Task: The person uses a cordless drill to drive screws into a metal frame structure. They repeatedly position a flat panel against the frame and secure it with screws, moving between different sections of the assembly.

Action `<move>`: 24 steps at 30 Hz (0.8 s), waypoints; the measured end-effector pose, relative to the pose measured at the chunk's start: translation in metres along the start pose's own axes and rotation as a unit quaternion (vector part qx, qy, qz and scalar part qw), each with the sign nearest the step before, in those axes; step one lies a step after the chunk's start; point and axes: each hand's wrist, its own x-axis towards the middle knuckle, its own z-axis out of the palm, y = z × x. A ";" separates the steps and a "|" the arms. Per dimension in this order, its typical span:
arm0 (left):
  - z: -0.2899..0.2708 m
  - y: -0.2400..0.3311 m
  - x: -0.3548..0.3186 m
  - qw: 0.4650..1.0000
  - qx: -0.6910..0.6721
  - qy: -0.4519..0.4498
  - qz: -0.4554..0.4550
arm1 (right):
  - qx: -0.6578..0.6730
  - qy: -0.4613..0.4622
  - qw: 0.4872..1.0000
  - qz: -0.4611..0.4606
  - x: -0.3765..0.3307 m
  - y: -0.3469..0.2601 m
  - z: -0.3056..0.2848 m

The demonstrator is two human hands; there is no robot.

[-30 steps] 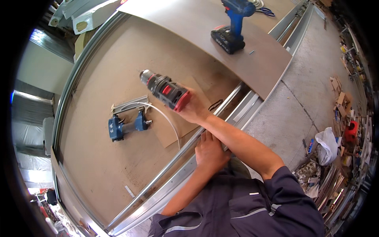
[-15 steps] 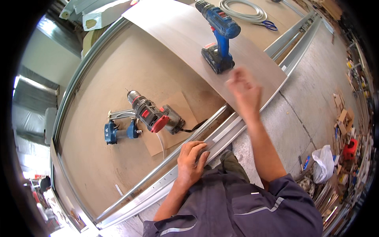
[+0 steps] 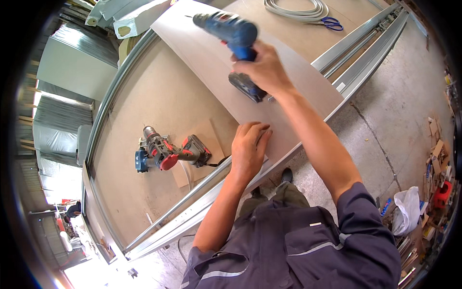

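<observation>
My right hand (image 3: pixel 265 70) is wrapped around the handle of a blue cordless drill (image 3: pixel 233 31), raised over a long pale panel (image 3: pixel 293 86). The drill's bit points to the far left, and its dark battery (image 3: pixel 247 87) hangs below my fingers. The drill is smeared by motion. At the panel's near left corner lies my left hand (image 3: pixel 250 147), fingers loosely bent and thumb apart, with nothing visible in it. A second drill, black and red (image 3: pixel 166 154), sits on the brown board to the left, beside a blue tool (image 3: pixel 141 160) that it partly hides.
Metal rails (image 3: pixel 178 204) frame the large brown board (image 3: pixel 159 96). A coil of pale cable (image 3: pixel 308 9) and blue-handled scissors (image 3: pixel 332 23) lie at the far side. On the concrete floor to the right are a white plastic bag (image 3: pixel 405 209) and scattered offcuts (image 3: pixel 437 156).
My right hand has taken hold of the blue drill and lifted it, swinging it left. My left hand has moved from the metal rail up to the panel's corner.
</observation>
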 end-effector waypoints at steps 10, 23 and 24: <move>0.040 -0.015 0.072 0.999 0.047 0.000 0.006 | 0.142 0.001 0.989 -0.031 -0.130 -0.087 -0.168; 0.014 -0.008 0.020 0.990 -0.080 -0.116 0.009 | -0.029 0.262 0.933 0.244 -0.435 -0.070 -0.120; 0.009 0.001 -0.004 0.978 -0.145 -0.148 -0.024 | -0.019 0.279 0.925 0.257 -0.450 -0.073 -0.102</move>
